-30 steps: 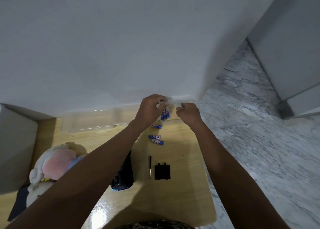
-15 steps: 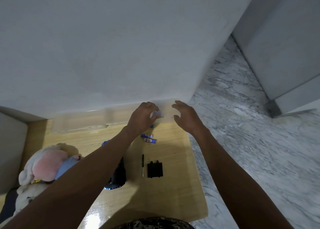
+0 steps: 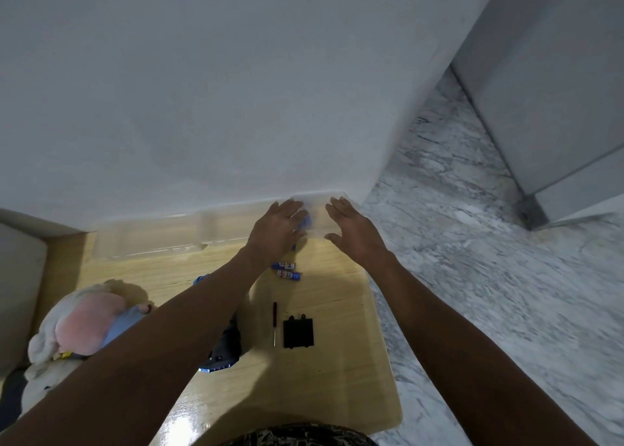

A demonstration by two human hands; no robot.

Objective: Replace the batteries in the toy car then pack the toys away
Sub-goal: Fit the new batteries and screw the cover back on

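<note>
From my feed: both hands out over far edge of wood table [image 3: 324,388], white wall [image 3: 236,91] right behind. Left hand [image 3: 275,231] fingers straight, blue blur under them, can't tell what. Right hand [image 3: 354,231] spread flat, holding nothing. Batteries [image 3: 286,270] mid-table, screwdriver [image 3: 275,324] and cover [image 3: 298,332] nearer, car [image 3: 224,347] under left arm. Marble floor [image 3: 472,276] right.

Glossy wooden table [image 3: 324,378], veined marble floor [image 3: 472,276]

Wooden table [image 3: 324,378] with batteries [image 3: 287,270], screwdriver [image 3: 275,324]
</note>
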